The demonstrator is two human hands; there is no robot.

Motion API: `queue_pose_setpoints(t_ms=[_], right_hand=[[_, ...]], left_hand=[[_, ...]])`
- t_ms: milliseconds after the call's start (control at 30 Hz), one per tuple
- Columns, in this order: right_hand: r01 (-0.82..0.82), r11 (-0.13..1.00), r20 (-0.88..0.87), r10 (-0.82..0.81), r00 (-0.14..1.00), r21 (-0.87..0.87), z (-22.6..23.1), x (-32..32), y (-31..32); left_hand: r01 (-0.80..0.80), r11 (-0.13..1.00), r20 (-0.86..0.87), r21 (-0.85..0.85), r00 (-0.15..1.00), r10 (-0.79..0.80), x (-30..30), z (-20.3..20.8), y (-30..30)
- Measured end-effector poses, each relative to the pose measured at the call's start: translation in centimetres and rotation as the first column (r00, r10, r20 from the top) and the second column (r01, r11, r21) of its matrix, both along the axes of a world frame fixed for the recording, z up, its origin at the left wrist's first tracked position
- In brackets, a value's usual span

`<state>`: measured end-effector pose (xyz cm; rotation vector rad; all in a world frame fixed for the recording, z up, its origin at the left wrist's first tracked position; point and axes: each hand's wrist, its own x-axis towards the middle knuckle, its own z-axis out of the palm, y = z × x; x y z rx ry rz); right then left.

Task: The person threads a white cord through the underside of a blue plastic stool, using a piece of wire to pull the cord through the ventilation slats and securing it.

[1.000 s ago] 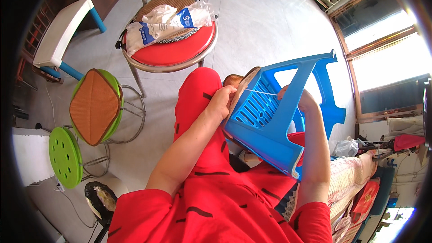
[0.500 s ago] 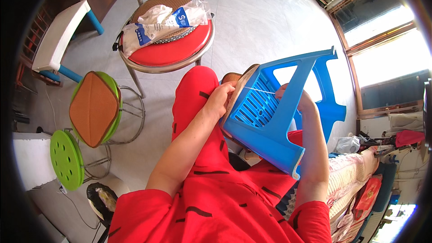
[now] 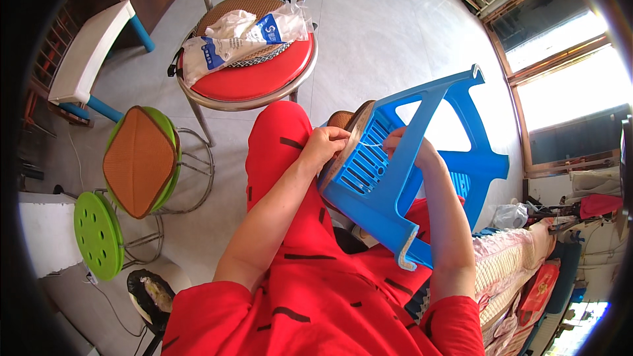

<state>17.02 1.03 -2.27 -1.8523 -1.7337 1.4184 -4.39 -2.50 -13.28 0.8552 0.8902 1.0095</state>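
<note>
Blue stool: the plastic stool [image 3: 369, 206] is tipped on its side at the person's knees, slatted underside and legs turned to the right.
Brown cover: the cover [image 3: 341, 118] sits over the stool's seat, its pale band [image 3: 359, 125] running round the rim.
Left hand: the hand [image 3: 324, 147] is at the rim beside the left knee; thumb and fingers closed on the cover's edge.
Right hand: the hand [image 3: 415, 149] reaches in among the legs, partly hidden behind one; fingertips together, pinching the cord.
White cord: a thin cord [image 3: 371, 145] spans the gap between the hands in a slack curve, in front of the slats.
Red chair: ahead and to the left, the chair [image 3: 257, 80] carries a clear-and-blue plastic bag [image 3: 234, 49].
Green stools: at left, one stool [image 3: 173, 125] bears a brown pad [image 3: 140, 161]; the other stool [image 3: 94, 234] shows its round holes.
</note>
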Motion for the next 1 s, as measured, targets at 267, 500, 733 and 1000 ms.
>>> queue_pose_setpoints(t_ms=[267, 500, 733, 1000], right_hand=[[-0.061, 0.996, -0.034, 0.059, 0.998, -0.064, -0.3, -0.4, 1.0], [-0.296, 0.931, 0.203, 0.339, 0.919, -0.211, 1.4, 1.9, 2.8], [-0.300, 0.950, 0.286, 0.311, 0.906, -0.083, 3.2, 4.2, 0.6], [0.192, 0.923, -0.189, -0.134, 0.973, 0.335, -0.2, 2.8, -1.9]], left_hand=[[-0.297, 0.927, -0.222, 0.230, 0.911, 0.347, 0.9, -0.8, 0.1], [-0.382, 0.894, -0.014, 0.234, 0.918, 0.396, 1.6, 4.4, 2.0], [0.144, 0.894, -0.260, 0.424, 0.965, -0.032, 2.6, 7.8, 3.0], [0.270, 0.891, -0.306, 0.364, 0.938, -0.160, 4.0, 5.8, 3.8]])
